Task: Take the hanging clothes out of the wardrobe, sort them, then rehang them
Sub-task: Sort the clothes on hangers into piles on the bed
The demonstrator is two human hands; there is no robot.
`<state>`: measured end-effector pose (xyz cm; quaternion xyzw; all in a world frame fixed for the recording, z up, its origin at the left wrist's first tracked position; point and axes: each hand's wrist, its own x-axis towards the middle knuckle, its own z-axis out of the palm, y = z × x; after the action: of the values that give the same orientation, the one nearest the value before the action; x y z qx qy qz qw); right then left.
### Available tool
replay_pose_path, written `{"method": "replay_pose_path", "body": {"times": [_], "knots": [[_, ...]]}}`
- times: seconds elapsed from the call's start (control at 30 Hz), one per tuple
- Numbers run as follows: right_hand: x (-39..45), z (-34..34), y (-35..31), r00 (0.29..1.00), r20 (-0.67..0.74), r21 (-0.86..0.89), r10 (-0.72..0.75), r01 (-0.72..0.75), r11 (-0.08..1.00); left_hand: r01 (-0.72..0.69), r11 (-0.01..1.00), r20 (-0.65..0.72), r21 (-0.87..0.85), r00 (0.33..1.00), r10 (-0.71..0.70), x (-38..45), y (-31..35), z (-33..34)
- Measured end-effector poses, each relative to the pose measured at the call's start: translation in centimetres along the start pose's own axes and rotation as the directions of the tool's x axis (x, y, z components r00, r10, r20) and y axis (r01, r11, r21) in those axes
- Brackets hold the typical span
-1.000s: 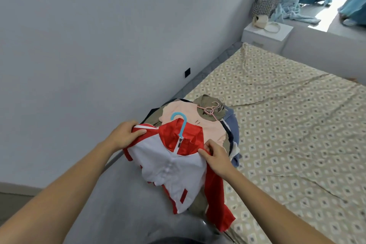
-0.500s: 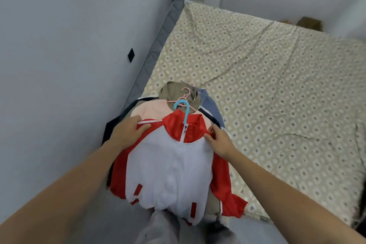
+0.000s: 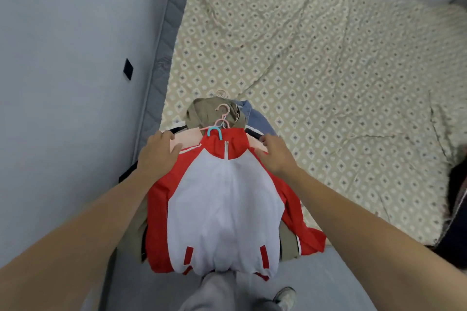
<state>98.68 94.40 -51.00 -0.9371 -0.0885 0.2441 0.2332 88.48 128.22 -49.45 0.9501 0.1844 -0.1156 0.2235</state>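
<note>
Head view looks down on the bed (image 3: 328,70), its patterned sheet creased and its grey mattress edge (image 3: 166,40) running along the wall (image 3: 63,58) on my left. A small dark plate (image 3: 128,69) sits on that wall.

At the near edge of the bed lies a pile of clothes on hangers. On top is the red and white jacket (image 3: 222,209), front up, zip closed, its hem hanging over the bed edge toward my legs. Under it show a pink garment (image 3: 187,137), a khaki one (image 3: 202,113) and a blue one (image 3: 255,118), with dark fabric (image 3: 129,173) sticking out on the left.

My left hand (image 3: 158,154) lies flat on the jacket's left shoulder, fingers straight and close together, tips reaching onto the pink garment. My right hand (image 3: 274,154) rests on the right shoulder, fingers bent down over the seam; whether they pinch the cloth or only press it I cannot tell.

Between my hands, at the collar, the blue hanger hook (image 3: 214,132) pokes out. Just beyond it lie pink hooks (image 3: 222,115), stacked toward the khaki garment.

My shoe (image 3: 285,296) shows on the floor below the jacket.
</note>
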Motion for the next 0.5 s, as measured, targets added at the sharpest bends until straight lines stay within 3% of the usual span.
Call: {"method": "replay_pose_path", "body": {"times": [0.13, 0.23, 0.37, 0.5], "knots": [[-5.1, -2.4, 0.3, 0.999, -0.036, 0.014, -0.002, 0.003, 1.0, -0.065, 0.995, -0.005, 0.07, 0.998, 0.066, -1.7, 3.3, -1.3], [-8.9, -4.8, 0.9, 0.993, -0.117, 0.01, -0.008, 0.009, 1.0, -0.196, 0.971, -0.04, 0.135, 0.978, 0.203, -3.4, 6.6, -2.1], [-14.4, -8.1, 2.9, 0.976, -0.213, 0.028, -0.035, 0.042, 0.999, -0.372, 0.91, -0.086, 0.18, 0.916, 0.392, -6.5, 12.3, -2.9], [-20.5, -10.5, 6.4, 0.957, -0.291, 0.044, -0.003, 0.016, 0.999, -0.518, 0.81, -0.026, 0.275, 0.838, 0.545, -10.8, 18.6, -2.8]]}}
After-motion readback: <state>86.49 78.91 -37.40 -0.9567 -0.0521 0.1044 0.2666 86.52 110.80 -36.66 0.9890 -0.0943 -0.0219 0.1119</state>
